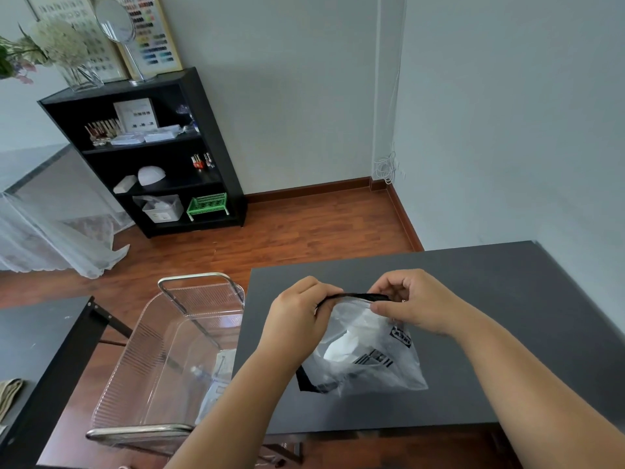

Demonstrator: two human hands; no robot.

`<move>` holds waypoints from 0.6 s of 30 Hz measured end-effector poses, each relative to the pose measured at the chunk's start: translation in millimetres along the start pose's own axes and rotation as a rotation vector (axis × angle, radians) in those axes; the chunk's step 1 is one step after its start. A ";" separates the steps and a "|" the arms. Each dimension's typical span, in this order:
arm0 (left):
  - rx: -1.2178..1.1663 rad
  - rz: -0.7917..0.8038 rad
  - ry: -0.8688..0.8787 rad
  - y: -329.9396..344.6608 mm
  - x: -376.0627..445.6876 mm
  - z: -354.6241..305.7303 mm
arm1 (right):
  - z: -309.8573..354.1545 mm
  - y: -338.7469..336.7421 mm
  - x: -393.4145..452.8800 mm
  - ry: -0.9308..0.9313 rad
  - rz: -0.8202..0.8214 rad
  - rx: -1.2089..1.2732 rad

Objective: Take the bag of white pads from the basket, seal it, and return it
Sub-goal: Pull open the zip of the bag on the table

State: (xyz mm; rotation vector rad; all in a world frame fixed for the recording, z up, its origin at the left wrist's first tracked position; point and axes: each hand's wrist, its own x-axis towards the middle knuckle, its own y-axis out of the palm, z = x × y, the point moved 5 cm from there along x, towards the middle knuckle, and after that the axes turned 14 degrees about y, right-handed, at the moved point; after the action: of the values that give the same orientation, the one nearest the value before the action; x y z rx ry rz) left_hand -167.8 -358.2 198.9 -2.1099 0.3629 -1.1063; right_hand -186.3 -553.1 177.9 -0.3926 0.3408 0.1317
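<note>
A clear plastic bag of white pads with black print and a black zip strip along its top rests on the dark grey table. My left hand pinches the left end of the strip. My right hand pinches the strip near its right end. The strip between them bows slightly upward. A clear plastic basket with metal handles stands left of the table, lower down, with a few small packets in its bottom.
A second dark table is at the left with a beige cloth on it. A black shelf unit with supplies stands against the far wall. Wooden floor lies between shelf and tables. A white curtain hangs at the left.
</note>
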 end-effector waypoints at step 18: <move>0.088 -0.133 0.067 -6.9 1.5 -2.2 | -2.8 -2.0 4.8 -0.018 0.042 0.047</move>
State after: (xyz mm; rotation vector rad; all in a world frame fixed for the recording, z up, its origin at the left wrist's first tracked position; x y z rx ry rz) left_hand -169.2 -355.2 205.5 -2.0479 0.2033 -1.2491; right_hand -182.3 -555.8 174.4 -0.3381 0.3339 0.1676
